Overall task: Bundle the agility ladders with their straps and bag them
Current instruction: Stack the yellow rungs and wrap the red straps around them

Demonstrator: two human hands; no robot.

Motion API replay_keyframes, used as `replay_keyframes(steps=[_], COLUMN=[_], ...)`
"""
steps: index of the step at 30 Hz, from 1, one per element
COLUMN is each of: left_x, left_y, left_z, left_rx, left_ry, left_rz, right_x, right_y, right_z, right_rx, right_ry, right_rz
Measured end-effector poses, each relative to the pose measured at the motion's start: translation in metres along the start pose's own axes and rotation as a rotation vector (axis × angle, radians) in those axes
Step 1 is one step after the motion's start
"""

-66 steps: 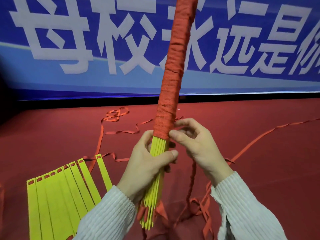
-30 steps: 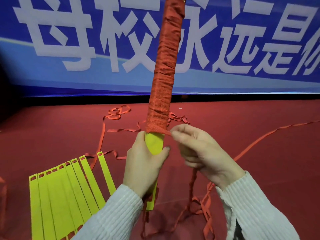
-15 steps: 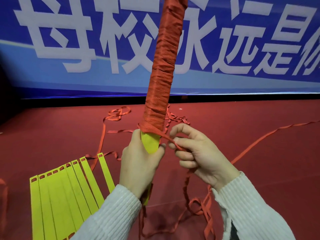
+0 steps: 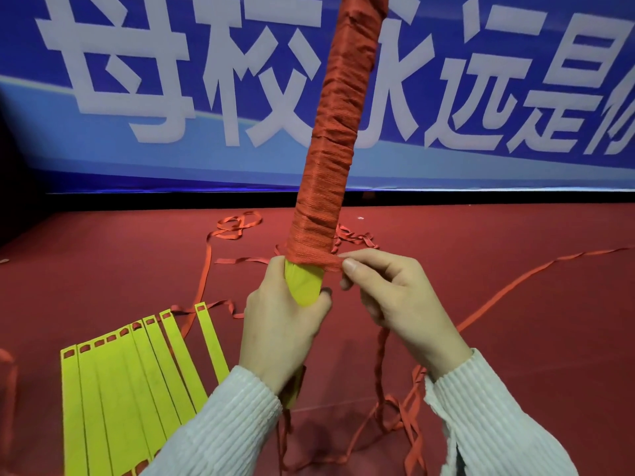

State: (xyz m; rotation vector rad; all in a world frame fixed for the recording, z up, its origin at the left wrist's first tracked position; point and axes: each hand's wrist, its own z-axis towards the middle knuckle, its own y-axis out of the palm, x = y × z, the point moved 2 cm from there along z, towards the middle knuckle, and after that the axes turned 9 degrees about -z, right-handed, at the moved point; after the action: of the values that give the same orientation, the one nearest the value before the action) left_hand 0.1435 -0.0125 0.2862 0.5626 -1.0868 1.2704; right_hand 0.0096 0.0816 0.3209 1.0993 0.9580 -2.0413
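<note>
Head view: we are partway through wrapping one ladder, with another lying unbundled.

Our left hand (image 4: 280,329) grasps the bare yellow lower end of the upright rung bundle (image 4: 304,286), while our right hand (image 4: 395,304) pinches the red strap (image 4: 331,262) taut at the lowest turn. Red winding (image 4: 335,149) already covers the bundle up past the top of the frame. We judge the last stretch of wrapping and the tie-off remain. A second ladder (image 4: 137,372) lies fanned on the red floor (image 4: 515,304) near its lower left edge, unwrapped. No bag shows.

Both hands are bare, wrists in white ribbed sleeves (image 4: 220,431), possibly knit or corduroy.
</note>
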Motion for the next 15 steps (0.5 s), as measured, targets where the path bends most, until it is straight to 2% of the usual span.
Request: replay_keyframes(steps=[3,5,7,9,11,13,15], left_x=[0.001,0.003,0.006,0.011,0.017,0.017,0.013], left_y=[0.003,0.005,0.007,0.007,0.004,0.002,0.002], left_z=[-0.002,-0.003,-0.006,-0.012,-0.017,-0.013,-0.006], left_rx=[-0.064,-0.173,-0.347,-0.594,-0.811,-0.843,-0.740], left_ry=[-0.056,-0.083,-0.173,-0.337,-0.415,-0.395,-0.337], left_rz=[-0.112,-0.223,-0.457,-0.739,-0.917,-0.931,-0.744], right_x=[0.008,0.010,0.011,0.014,0.014,0.010,0.005], right_y=[-0.002,-0.003,-0.005,-0.002,0.001,0.000,-0.002], right_z=[0.003,0.004,0.005,0.002,-0.001,0.001,0.002], right_rx=[0.015,0.050,0.037,-0.130,-0.229,-0.125,0.078], right_ry=[0.104,0.108,0.087,0.105,0.105,0.076,0.059], right_rz=[0.026,0.076,0.204,0.391,0.481,0.430,0.316])
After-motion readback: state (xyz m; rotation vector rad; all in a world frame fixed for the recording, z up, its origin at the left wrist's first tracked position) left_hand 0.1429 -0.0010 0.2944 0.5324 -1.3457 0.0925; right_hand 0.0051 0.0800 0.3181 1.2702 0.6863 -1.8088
